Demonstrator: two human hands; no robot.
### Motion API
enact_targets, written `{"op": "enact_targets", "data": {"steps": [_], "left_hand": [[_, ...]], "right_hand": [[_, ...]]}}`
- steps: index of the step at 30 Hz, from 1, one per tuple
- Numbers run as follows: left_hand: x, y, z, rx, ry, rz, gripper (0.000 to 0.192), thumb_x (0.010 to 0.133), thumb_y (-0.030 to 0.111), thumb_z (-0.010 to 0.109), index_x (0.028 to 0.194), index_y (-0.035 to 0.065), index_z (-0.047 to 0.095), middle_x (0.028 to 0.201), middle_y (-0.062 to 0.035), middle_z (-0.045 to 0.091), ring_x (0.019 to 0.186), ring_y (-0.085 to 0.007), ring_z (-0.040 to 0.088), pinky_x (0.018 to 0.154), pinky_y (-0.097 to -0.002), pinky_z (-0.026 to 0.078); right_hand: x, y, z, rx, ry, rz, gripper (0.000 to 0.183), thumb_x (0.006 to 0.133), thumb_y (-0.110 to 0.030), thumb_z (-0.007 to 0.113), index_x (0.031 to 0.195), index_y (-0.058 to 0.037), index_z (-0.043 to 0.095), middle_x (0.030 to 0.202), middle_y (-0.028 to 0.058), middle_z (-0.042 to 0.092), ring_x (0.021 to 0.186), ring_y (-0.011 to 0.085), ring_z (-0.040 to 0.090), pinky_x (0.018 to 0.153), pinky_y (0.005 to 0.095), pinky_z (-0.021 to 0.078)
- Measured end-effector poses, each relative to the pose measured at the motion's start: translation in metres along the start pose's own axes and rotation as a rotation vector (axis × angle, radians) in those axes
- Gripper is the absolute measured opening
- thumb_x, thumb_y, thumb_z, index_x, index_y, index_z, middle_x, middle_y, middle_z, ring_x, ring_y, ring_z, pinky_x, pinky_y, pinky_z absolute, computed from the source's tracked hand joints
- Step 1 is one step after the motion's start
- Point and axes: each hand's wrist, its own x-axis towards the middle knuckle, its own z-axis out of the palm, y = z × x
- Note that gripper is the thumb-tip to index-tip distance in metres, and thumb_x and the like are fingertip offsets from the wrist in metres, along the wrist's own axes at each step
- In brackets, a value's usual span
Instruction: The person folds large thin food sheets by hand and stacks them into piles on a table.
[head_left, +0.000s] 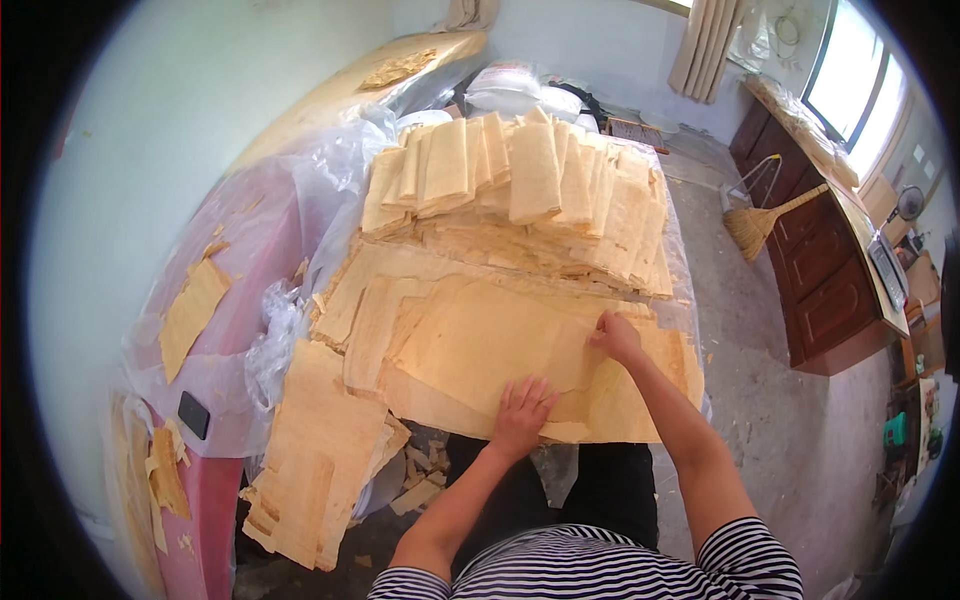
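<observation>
A wide, thin tan sheet (465, 330), which looks like dried bean-curd skin, lies over a layered pile of similar sheets in front of me. My left hand (525, 412) rests palm down on its near part, fingers slightly spread. Toward the right end, my right hand (616, 337) is curled with its fingertips pinching the sheet; the exact grip is partly hidden by the hand. Beyond both hands, many folded tan sheets (536, 172) are heaped in overlapping rows. At the near left, a stack of flat sheets (322, 435) hangs past the pile's corner.
A phone (193, 415) and a loose sheet piece (193, 315) lie on a pink, plastic-covered surface (259, 217) at left. Broken scraps (420, 480) sit below the pile. To the right, a straw broom (757, 225) leans against a dark wooden cabinet (825, 300). White sacks (506, 86) stand behind.
</observation>
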Motion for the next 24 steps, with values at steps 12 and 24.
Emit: {"op": "enact_targets", "data": {"steps": [12,24], "left_hand": [[-0.023,-0.016,-0.027,-0.172,-0.032,0.023,0.081,0.059,0.032,0.081,0.132,0.0151,0.05,0.139,-0.0099,0.044,0.133,-0.0285,0.036,0.111,-0.0513,0.025],[-0.067,-0.043,-0.035,-0.135,0.014,-0.115,0.071,0.062,0.001,0.061,0.131,0.0137,0.052,0.139,-0.0126,0.045,0.133,-0.029,0.037,0.112,-0.0497,0.023]], "right_hand": [[-0.024,0.006,-0.009,0.284,-0.399,-0.034,0.029,0.075,-0.016,0.069,0.101,-0.0068,0.06,0.074,0.0033,0.057,0.067,0.0123,0.054,0.054,0.0291,0.0424],[-0.091,0.013,-0.018,0.398,-0.442,-0.457,0.05,0.087,-0.007,0.049,0.136,-0.0135,0.045,0.086,0.0035,0.058,0.081,0.0169,0.058,0.07,0.0297,0.0447]]}}
